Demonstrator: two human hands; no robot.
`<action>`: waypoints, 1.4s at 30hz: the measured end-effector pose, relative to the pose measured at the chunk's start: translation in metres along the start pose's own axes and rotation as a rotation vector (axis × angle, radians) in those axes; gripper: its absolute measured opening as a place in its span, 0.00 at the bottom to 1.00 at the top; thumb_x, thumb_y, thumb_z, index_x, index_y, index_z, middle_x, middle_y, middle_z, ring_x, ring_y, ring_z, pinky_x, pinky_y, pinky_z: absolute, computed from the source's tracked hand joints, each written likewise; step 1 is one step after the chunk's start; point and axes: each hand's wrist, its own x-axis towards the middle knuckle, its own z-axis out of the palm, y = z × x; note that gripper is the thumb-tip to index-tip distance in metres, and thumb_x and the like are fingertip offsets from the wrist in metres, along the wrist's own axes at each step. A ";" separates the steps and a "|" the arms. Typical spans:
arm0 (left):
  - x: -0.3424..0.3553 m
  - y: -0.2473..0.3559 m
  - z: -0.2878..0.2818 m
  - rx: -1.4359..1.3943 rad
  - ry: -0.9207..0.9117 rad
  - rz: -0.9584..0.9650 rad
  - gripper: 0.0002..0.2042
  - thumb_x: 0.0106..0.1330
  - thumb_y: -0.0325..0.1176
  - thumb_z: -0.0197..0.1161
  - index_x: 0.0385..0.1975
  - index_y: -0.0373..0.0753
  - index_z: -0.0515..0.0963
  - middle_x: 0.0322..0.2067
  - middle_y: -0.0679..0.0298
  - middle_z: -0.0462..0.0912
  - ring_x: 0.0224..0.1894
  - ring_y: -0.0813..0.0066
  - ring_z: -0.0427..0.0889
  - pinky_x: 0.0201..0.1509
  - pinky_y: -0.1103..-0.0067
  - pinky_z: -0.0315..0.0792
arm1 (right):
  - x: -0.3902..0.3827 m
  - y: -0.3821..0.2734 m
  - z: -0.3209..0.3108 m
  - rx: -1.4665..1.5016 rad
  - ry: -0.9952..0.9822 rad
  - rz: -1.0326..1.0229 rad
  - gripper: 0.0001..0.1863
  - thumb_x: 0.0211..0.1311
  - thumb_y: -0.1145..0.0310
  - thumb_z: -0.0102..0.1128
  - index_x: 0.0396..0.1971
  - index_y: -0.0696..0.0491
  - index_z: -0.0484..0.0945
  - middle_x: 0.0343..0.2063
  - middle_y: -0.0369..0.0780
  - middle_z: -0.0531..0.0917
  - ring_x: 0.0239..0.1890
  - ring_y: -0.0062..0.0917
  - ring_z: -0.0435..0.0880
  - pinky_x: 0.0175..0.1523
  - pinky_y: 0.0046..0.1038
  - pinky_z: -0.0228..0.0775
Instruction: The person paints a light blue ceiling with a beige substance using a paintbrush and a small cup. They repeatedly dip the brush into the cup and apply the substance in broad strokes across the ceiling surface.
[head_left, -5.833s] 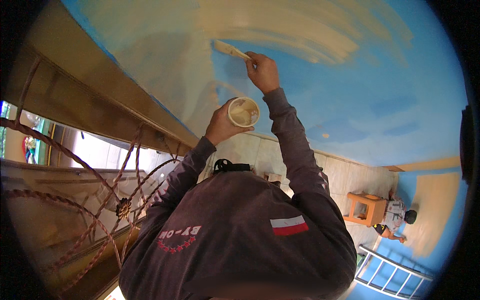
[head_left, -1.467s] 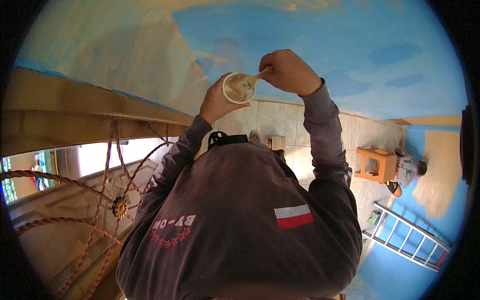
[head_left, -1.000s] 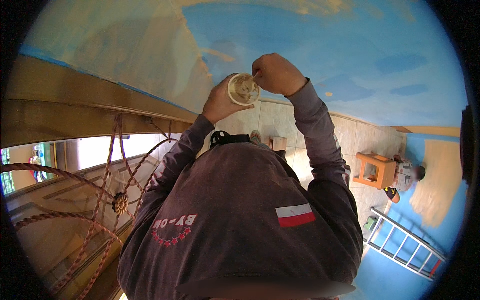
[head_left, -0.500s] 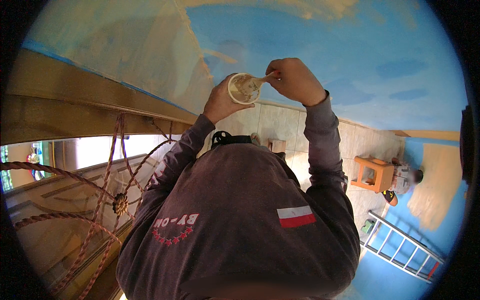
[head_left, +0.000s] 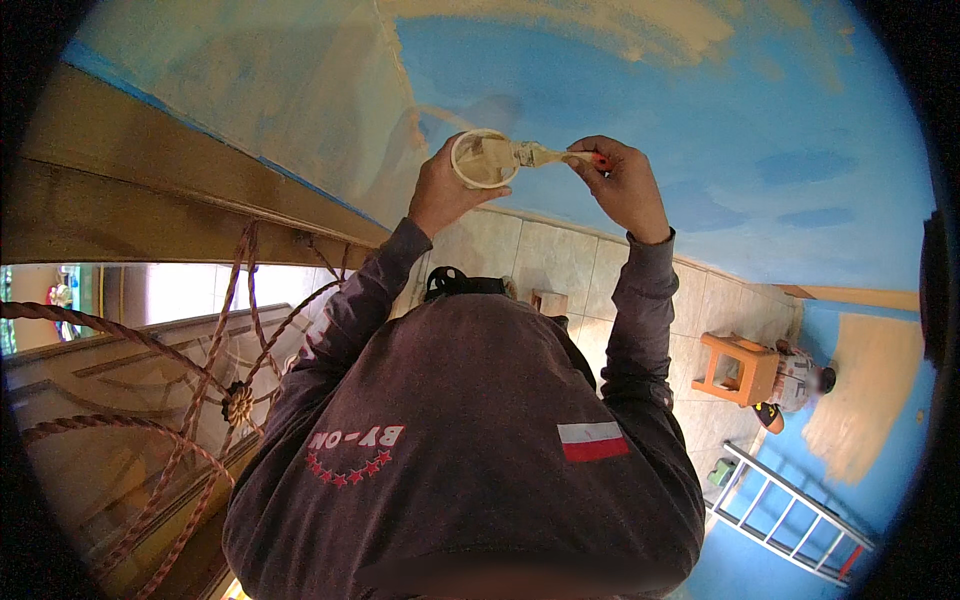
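My left hand point(head_left: 441, 188) is closed around a white tub point(head_left: 483, 184) with beige paint inside. My right hand point(head_left: 620, 190) grips the handle of a paintbrush point(head_left: 548, 156), held sideways with its paint-smeared head at the tub's right rim; a bit of red shows by my fingers. Beyond my hands is a blue wall point(head_left: 680, 110) with beige strokes along its top and left. Whether the brush head touches the inside of the tub I cannot tell.
Twisted metal grillework point(head_left: 238, 402) and a brown ledge point(head_left: 150, 170) are on my left. Below lies a tiled floor point(head_left: 580, 275). To the right are an orange stool point(head_left: 730, 380), another person point(head_left: 795, 378) by the painted wall and a leaning metal ladder point(head_left: 785, 505).
The brush has come from the wall down to the tub, and now from inside it out to the right rim. My right hand has shifted right; the tub rose slightly.
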 end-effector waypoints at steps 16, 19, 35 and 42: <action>0.023 0.017 -0.013 0.037 0.070 -0.105 0.38 0.46 0.42 0.86 0.56 0.36 0.74 0.53 0.55 0.84 0.55 0.64 0.84 0.60 0.69 0.78 | 0.000 0.019 0.014 0.156 0.160 0.027 0.10 0.65 0.69 0.68 0.42 0.58 0.85 0.34 0.43 0.88 0.35 0.24 0.85 0.42 0.26 0.77; 0.022 0.012 -0.016 0.077 0.079 -0.053 0.38 0.45 0.42 0.86 0.56 0.36 0.74 0.52 0.55 0.84 0.55 0.64 0.84 0.60 0.69 0.78 | -0.002 0.021 0.016 0.180 0.170 0.020 0.10 0.66 0.69 0.68 0.42 0.58 0.85 0.35 0.44 0.88 0.35 0.24 0.85 0.42 0.27 0.77; 0.018 0.005 -0.013 0.075 0.067 -0.061 0.39 0.45 0.42 0.86 0.57 0.36 0.73 0.53 0.55 0.83 0.55 0.64 0.84 0.59 0.69 0.79 | -0.013 0.006 0.023 0.107 0.243 -0.088 0.08 0.65 0.71 0.68 0.41 0.56 0.85 0.32 0.43 0.85 0.30 0.27 0.83 0.37 0.28 0.76; 0.021 0.005 -0.012 0.077 0.067 -0.014 0.39 0.45 0.42 0.86 0.57 0.36 0.73 0.52 0.55 0.83 0.55 0.64 0.84 0.58 0.69 0.79 | -0.016 -0.003 0.021 0.047 0.258 -0.101 0.08 0.65 0.72 0.67 0.42 0.56 0.85 0.31 0.42 0.85 0.28 0.26 0.83 0.33 0.27 0.75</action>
